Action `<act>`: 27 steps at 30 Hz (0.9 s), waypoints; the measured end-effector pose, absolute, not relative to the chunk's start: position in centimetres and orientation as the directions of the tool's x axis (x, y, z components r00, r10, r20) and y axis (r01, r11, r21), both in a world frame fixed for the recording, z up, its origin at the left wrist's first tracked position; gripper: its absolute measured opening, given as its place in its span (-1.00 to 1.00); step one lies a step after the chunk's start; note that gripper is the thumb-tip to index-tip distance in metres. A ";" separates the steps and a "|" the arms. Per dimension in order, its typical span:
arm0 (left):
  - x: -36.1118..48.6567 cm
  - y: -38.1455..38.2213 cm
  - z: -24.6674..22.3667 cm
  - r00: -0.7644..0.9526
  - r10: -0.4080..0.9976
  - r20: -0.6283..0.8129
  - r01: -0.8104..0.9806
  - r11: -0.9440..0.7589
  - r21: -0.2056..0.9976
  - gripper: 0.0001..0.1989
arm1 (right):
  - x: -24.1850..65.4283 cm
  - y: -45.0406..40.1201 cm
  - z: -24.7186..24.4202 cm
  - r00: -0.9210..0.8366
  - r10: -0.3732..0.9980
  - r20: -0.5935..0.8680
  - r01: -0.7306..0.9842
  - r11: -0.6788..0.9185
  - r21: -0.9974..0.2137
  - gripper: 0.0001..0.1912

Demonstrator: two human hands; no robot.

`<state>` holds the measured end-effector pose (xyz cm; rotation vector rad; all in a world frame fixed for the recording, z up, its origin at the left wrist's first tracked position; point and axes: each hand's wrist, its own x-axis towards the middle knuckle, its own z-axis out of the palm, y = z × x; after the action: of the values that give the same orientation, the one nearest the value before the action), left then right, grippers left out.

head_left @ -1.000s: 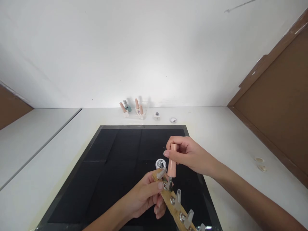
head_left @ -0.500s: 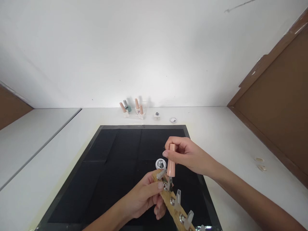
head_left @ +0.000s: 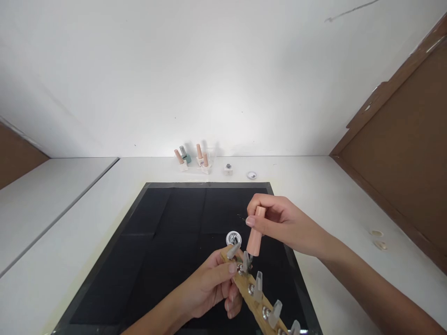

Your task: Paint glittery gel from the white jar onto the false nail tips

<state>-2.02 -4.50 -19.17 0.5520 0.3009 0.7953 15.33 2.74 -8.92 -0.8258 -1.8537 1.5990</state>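
My left hand (head_left: 216,281) is closed around the near end of a wooden nail-tip stand (head_left: 257,311), its thumb lying on the top face. Several clear false nail tips (head_left: 258,287) stick up from metal mounts along the wood. Between thumb and fingers, my right hand (head_left: 279,221) grips the pink cap of a nail polish brush (head_left: 255,236), slanted with its bristles down. The bristles sit at the second nail tip (head_left: 246,261), partly hidden behind it. Just beyond the stand is a small open white jar (head_left: 233,238) with silvery contents.
A black mat (head_left: 167,260) with taped edges covers the white table (head_left: 335,195). At the back stand several nail polish bottles (head_left: 205,164), a small bottle without its cap (head_left: 228,170) and a round lid (head_left: 251,175). Two small pale discs (head_left: 380,244) lie far right.
My right hand has shifted slightly right, and the brush now tilts more, its bristles moving to the right side of the second nail tip. My left hand and the stand stay nearly still.
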 end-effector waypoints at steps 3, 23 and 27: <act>-2.0 -4.5 -19.1 0.668 0.742 -0.057 -0.590 0.575 0.566 -0.84 | 15.8 2.7 -8.3 -0.638 0.769 0.041 0.135 0.164 -0.977 -0.77; -2.2 -4.4 -18.4 0.602 0.794 -0.090 -0.582 0.512 0.632 -0.78 | 16.3 1.9 -7.2 -0.577 0.775 0.259 0.249 0.468 -0.848 -0.83; -2.3 -4.5 -18.5 0.586 0.804 -0.103 -0.570 0.499 0.653 -0.78 | 16.4 1.5 -7.1 -0.599 0.733 0.322 0.263 0.560 -0.786 -0.86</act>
<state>-2.27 -4.46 -18.47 0.6126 0.4257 0.8620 16.35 1.47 -7.09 -0.7949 -2.1445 0.9349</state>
